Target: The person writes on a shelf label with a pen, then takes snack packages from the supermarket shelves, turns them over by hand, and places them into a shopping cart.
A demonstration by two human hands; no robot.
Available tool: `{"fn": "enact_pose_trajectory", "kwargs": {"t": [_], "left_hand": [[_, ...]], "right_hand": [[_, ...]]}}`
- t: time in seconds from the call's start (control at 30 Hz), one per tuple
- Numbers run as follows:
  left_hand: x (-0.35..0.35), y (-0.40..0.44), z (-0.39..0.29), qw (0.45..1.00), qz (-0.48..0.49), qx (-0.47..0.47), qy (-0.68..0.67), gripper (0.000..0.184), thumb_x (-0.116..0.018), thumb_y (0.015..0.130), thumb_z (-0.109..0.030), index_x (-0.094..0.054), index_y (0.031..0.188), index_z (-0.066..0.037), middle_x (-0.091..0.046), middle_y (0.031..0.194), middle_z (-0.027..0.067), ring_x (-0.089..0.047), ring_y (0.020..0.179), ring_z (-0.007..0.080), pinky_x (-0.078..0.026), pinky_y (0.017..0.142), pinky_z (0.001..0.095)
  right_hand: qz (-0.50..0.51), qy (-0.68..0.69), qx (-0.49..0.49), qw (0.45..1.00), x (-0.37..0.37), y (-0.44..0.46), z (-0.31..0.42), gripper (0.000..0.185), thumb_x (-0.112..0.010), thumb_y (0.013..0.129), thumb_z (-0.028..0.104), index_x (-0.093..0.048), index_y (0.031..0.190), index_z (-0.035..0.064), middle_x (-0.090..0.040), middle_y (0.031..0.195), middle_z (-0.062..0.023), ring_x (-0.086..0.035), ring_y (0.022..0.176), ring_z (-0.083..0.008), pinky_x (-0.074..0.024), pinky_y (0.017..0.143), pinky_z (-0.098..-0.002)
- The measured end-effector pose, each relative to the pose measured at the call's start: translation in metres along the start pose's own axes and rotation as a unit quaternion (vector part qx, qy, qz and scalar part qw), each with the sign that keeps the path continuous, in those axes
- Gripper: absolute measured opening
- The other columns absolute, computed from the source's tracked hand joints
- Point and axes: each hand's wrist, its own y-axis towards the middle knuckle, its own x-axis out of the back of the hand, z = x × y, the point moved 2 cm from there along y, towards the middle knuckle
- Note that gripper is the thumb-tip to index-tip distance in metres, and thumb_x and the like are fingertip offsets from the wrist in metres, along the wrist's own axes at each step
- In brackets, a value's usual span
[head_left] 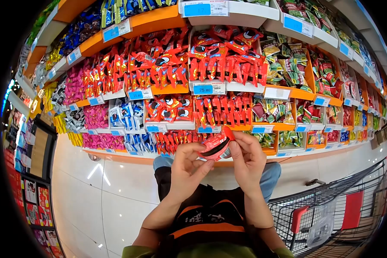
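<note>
Many bins [172, 90] and one cart [353, 209] stand near the held red packet [215, 146].

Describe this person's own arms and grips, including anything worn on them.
The left grip and right grip are bare hands, no gloves, rings or watch in view. The forearms are bare too; green sleeves show near the picture's bottom edge.

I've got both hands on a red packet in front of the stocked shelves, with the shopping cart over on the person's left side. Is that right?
Not quite: the head view shows the shopping cart on the person's right side. The left hand and right hand are both on a red packet in front of the stocked shelves.
</note>
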Motion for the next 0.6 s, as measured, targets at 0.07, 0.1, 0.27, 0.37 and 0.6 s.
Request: {"fn": "enact_pose_trajectory", "kwargs": {"t": [0.07,0.1,0.27,0.37,0.6], "left_hand": [[-0.0008,-0.0008,-0.0009,1.0,-0.001,0.003,0.005,0.038,-0.061,0.084,0.009,-0.043,0.114,-0.002,-0.049,0.114,0.0096,-0.057,0.104,0.0172,-0.055,0.076,0.0275],[-0.0006,-0.0012,-0.0004,1.0,-0.001,0.003,0.008,0.038,-0.062,0.084,0.01,-0.043,0.115,-0.002,-0.049,0.114,0.0094,-0.057,0.104,0.0171,-0.055,0.075,0.0272],[-0.0017,-0.0028,-0.002,1.0,-0.002,-0.002,0.013,0.039,-0.062,0.083,0.009,-0.044,0.115,-0.002,-0.049,0.114,0.0089,-0.057,0.104,0.0162,-0.055,0.073,0.0263],[-0.0023,-0.0037,-0.0041,1.0,-0.005,-0.001,0.016,0.039,-0.063,0.083,0.009,-0.044,0.115,-0.002,-0.049,0.114,0.0086,-0.057,0.104,0.0155,-0.055,0.073,0.026],[-0.0031,-0.0052,-0.007,1.0,-0.006,-0.001,0.019,0.038,-0.063,0.084,0.008,-0.044,0.115,-0.002,-0.05,0.114,0.0081,-0.057,0.102,0.0146,-0.055,0.071,0.0255]], "right_hand": [[-0.004,-0.003,-0.001,1.0,0.0001,-0.0007,-0.0015,0.021,-0.057,0.092,0.002,-0.057,0.111,-0.0061,-0.067,0.099,-0.0123,-0.065,0.083,-0.0117,-0.0567,0.064,-0.0237],[-0.005,-0.005,-0.001,1.0,-0.0001,-0.0008,-0.0023,0.021,-0.057,0.092,0.002,-0.057,0.111,-0.0061,-0.067,0.099,-0.0124,-0.065,0.083,-0.0116,-0.0567,0.064,-0.0236],[-0.008,-0.026,-0.002,1.0,0.0006,-0.0035,-0.0059,0.022,-0.057,0.092,0.003,-0.056,0.112,-0.006,-0.068,0.098,-0.0121,-0.065,0.082,-0.0111,-0.0562,0.064,-0.0234],[-0.006,-0.033,-0.001,0.999,0.0002,-0.0042,-0.0048,0.022,-0.057,0.092,0.003,-0.056,0.112,-0.0061,-0.068,0.098,-0.0122,-0.065,0.082,-0.011,-0.0557,0.064,-0.0233],[-0.008,-0.027,-0.002,1.0,-0.0027,-0.005,-0.0023,0.023,-0.056,0.092,0.003,-0.056,0.113,-0.0061,-0.067,0.099,-0.0133,-0.064,0.081,-0.0108,-0.0556,0.063,-0.0237]]}}
